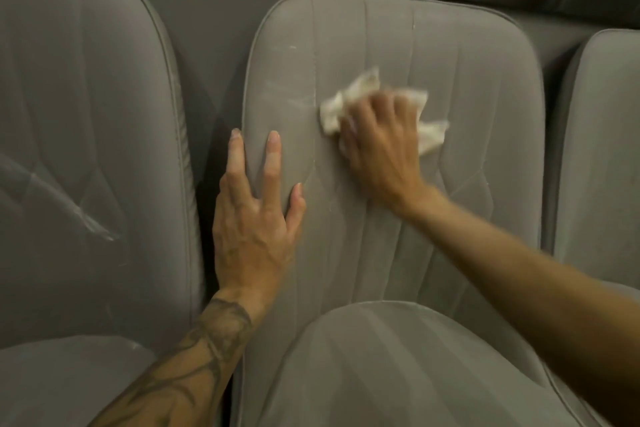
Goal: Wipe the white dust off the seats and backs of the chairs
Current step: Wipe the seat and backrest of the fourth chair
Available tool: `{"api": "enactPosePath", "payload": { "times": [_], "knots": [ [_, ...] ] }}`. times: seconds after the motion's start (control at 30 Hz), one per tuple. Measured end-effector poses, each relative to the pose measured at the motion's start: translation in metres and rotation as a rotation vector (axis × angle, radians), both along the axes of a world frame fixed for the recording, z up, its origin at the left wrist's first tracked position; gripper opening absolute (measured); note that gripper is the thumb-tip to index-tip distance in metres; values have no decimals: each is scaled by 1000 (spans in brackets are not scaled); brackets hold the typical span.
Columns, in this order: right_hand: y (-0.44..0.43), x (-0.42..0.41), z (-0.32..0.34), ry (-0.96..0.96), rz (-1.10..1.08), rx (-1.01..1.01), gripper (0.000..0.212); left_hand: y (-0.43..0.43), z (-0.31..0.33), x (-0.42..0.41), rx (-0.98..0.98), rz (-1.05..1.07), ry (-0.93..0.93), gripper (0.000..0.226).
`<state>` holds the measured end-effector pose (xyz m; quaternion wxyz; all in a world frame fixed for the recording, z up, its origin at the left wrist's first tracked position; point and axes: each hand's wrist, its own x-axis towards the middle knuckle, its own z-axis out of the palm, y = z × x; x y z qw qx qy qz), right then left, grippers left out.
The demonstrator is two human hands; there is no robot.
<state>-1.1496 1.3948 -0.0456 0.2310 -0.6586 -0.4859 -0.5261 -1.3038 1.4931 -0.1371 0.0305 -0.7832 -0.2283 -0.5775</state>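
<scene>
Dark line tattoo [221, 326] winds along the left forearm [173, 388]

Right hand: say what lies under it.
A crumpled white cloth pressed against the middle chair back; its edges stick out around the right hand. The fabric beneath is covered.

White cloth [360, 87] pressed on the middle chair back [467, 97]

The right hand [379, 146], blurred, grips the crumpled cloth against the grey back. The left hand [252, 218] rests with straight fingers on its left edge. Faint white streaks [301, 95] lie just beside the cloth, and others mark the left chair [93, 218].
</scene>
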Motion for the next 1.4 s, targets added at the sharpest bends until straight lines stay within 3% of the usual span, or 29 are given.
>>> {"api": "enactPosePath", "payload": {
  "times": [0.1,0.17,0.23,0.37,0.43,0.6,0.7,0.77,0.9,1.0,1.07,1.17,1.23,1.3,1.4],
  "knots": [
    [30,8,79,47,-79,261,32,1,0,0,-8,-2,3,60],
    [39,7,88,124,-96,331,34,1,-1,0,-2,4,-4,60],
    [32,-3,54,164,-48,270,31,1,-2,1,5,7,-6,60],
    [-6,-16,-37,123,40,-75,21,2,-2,1,-5,14,6,61],
    [-15,-9,-31,60,40,-136,19,2,-3,1,-3,10,8,61],
    [27,3,67,64,-58,195,26,3,-2,1,-2,0,7,61],
    [31,-2,42,138,-21,298,23,1,-2,1,-2,-12,6,60],
    [18,-13,-22,149,50,179,18,1,-2,1,-6,-20,1,59],
    [-26,-25,-158,82,177,-308,21,-1,0,1,-33,-32,-6,56],
    [-42,-19,-178,-40,172,-491,32,-1,1,0,-50,-47,-1,55],
    [-27,-15,-147,0,151,-374,29,-2,2,0,-45,-49,-11,54],
    [1,-12,-99,160,94,-22,13,-1,3,0,-39,-39,-12,53],
    [4,-21,-113,216,104,8,13,-1,2,0,-38,-39,-11,53],
    [-10,-32,-156,152,166,-190,13,-2,1,1,-37,-41,-9,53],
    [-45,-28,-196,-129,281,-727,9,-1,3,0,-44,-38,-9,53]
  ]
}}
